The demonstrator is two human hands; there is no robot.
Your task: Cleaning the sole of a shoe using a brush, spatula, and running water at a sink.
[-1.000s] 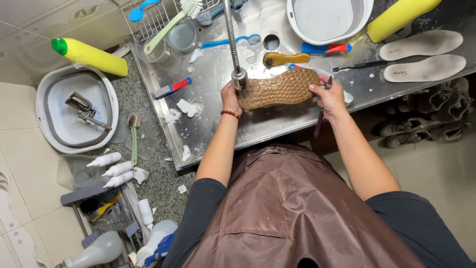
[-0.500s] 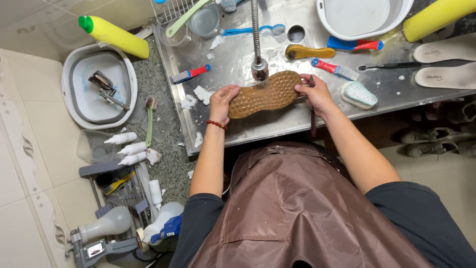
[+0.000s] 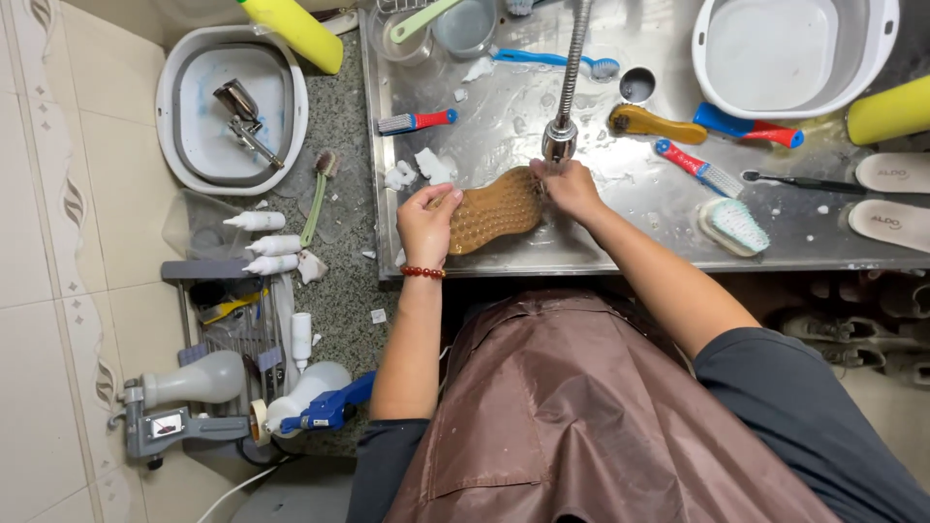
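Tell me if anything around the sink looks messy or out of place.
White foam clumps lie scattered on the wet steel sink beside the left hand, and brushes lie at all angles. Otherwise nothing looks damaged.

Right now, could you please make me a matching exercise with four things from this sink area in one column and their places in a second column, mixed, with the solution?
Things:
1. shoe
2. white tub
3. insoles
4. small white bottles

Places:
A. on the stone counter left of the sink
B. held by the left hand and right hand under the tap
C. at the right end of the steel surface
D. at the top right of the sink

Pairs: 1-B, 2-D, 3-C, 4-A
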